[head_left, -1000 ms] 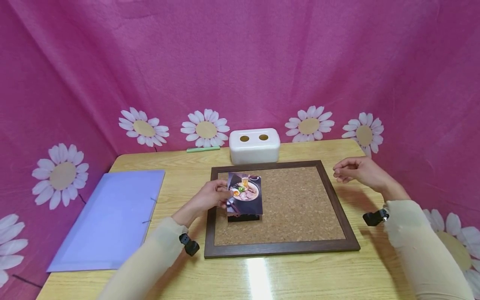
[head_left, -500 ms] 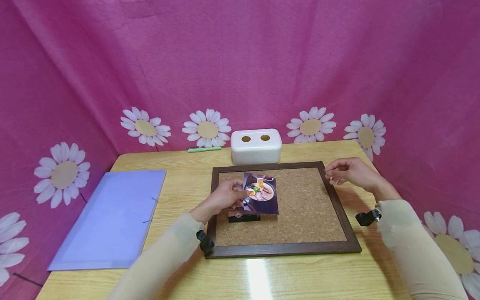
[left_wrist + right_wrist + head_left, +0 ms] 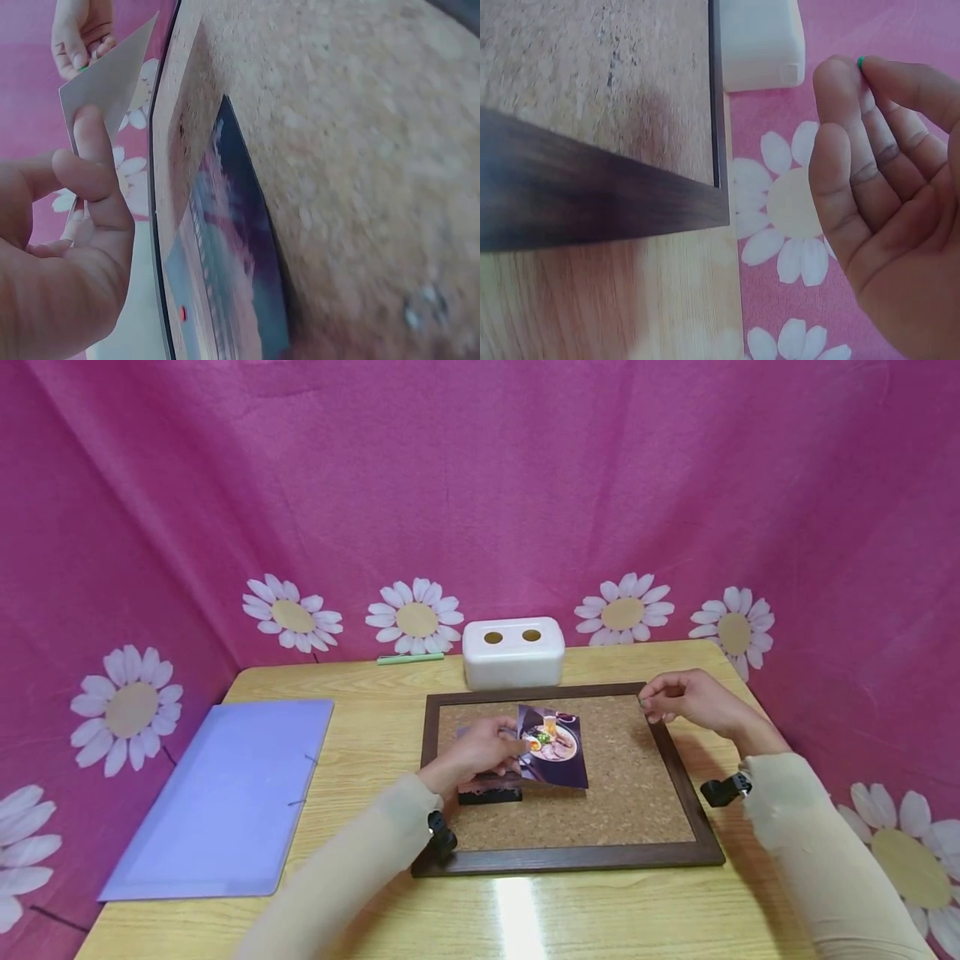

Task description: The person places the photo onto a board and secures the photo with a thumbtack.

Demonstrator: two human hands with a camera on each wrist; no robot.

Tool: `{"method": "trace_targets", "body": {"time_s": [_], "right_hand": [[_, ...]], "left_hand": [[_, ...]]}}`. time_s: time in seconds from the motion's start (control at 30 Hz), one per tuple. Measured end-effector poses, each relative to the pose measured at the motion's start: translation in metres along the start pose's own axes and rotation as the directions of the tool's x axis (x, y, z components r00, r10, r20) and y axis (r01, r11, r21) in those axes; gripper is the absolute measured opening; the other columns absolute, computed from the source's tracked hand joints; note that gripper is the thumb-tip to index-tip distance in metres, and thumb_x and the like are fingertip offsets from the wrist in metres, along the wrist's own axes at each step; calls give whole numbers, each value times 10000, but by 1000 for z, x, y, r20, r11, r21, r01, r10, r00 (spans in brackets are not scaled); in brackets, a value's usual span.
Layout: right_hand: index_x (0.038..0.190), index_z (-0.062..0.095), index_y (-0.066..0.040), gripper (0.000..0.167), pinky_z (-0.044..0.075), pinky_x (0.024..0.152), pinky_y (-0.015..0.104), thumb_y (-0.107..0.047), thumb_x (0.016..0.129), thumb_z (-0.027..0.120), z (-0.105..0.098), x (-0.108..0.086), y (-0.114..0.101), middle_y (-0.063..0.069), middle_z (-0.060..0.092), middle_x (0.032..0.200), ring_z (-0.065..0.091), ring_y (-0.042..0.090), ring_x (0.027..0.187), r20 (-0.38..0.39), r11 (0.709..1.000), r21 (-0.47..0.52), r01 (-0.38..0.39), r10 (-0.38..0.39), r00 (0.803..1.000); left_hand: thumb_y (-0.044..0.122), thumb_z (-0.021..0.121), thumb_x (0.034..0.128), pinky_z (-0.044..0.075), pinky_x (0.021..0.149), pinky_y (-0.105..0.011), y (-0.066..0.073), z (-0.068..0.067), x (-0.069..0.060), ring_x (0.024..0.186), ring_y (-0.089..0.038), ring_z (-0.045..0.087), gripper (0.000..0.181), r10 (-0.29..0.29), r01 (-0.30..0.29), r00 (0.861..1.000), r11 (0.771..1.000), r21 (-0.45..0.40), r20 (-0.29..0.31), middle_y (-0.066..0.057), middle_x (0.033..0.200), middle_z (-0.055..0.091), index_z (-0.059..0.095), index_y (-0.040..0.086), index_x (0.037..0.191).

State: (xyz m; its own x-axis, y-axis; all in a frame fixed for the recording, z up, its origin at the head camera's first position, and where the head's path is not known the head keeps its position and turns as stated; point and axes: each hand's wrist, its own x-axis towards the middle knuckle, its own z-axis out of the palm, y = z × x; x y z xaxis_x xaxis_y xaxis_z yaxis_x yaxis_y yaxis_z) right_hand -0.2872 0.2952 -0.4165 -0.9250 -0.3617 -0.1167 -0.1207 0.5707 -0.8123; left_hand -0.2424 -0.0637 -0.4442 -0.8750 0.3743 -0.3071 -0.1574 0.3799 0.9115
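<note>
Between thumb and fingers my left hand (image 3: 480,750) pinches a photo of a ramen bowl (image 3: 557,760) by its left edge. This photo is tilted above the middle of a brown-framed cork board (image 3: 622,802); its plain back faces the left wrist view. Under my left hand, a second photo with a pink and dark scene (image 3: 232,225) lies on the cork, with a red pin (image 3: 183,313) in it. My right hand (image 3: 693,700) is over the board's upper right corner. Its thumb and index fingertip pinch a small green push pin (image 3: 861,62), mostly hidden by the fingertips.
A white box with two round holes (image 3: 513,668) stands behind the board. To its left lies a light green pen-like stick (image 3: 410,658). A translucent blue folder (image 3: 217,802) lies at the table's left. A pink flowered curtain (image 3: 480,510) encloses the back and sides.
My left hand has carried the ramen photo rightward, off the spot above the second photo, which shows more. My right hand has moved left from beside the board to over its corner.
</note>
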Motion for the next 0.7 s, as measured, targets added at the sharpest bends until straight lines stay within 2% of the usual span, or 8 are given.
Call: {"method": "trace_targets", "body": {"time_s": [0.17, 0.33, 0.6, 0.7], "right_hand": [[1131, 668, 0, 259, 584, 757, 376, -214, 989, 634, 4, 1, -3, 186, 725, 972, 694, 271, 863, -3, 1000, -12, 9, -10, 1000], [1134, 666, 24, 286, 583, 741, 371, -213, 975, 653, 7, 3, -7, 191, 714, 961, 675, 264, 820, 5, 1000, -11, -3, 3, 1000], [1134, 680, 19, 246, 591, 753, 408, -167, 984, 622, 14, 13, -5, 208, 714, 981, 685, 308, 823, 29, 1000, -12, -9, 9, 1000], [1114, 689, 14, 218, 585, 738, 402, -142, 976, 624, 17, 17, -3, 175, 718, 954, 675, 290, 807, 39, 1000, -4, -9, 9, 999]], "left_hand": [[111, 623, 979, 444, 488, -197, 4, 9, 6, 559, -108, 580, 176, -8, 8, 1000, 1000, -20, 25, -12, 703, 653, 552, 61, 1132], [90, 616, 980, 433, 473, -193, 9, 20, 12, 538, -98, 579, 161, -12, 15, 998, 998, -53, 55, -18, 677, 645, 537, 49, 1114], [37, 623, 962, 421, 451, -194, 13, 39, 20, 501, -99, 569, 115, 3, 2, 998, 996, -87, 56, -17, 651, 629, 534, 37, 1035], [17, 625, 953, 423, 447, -188, 14, 44, 22, 503, -95, 593, 114, 19, -13, 998, 994, -112, 53, -13, 648, 622, 539, 17, 1027]]}}
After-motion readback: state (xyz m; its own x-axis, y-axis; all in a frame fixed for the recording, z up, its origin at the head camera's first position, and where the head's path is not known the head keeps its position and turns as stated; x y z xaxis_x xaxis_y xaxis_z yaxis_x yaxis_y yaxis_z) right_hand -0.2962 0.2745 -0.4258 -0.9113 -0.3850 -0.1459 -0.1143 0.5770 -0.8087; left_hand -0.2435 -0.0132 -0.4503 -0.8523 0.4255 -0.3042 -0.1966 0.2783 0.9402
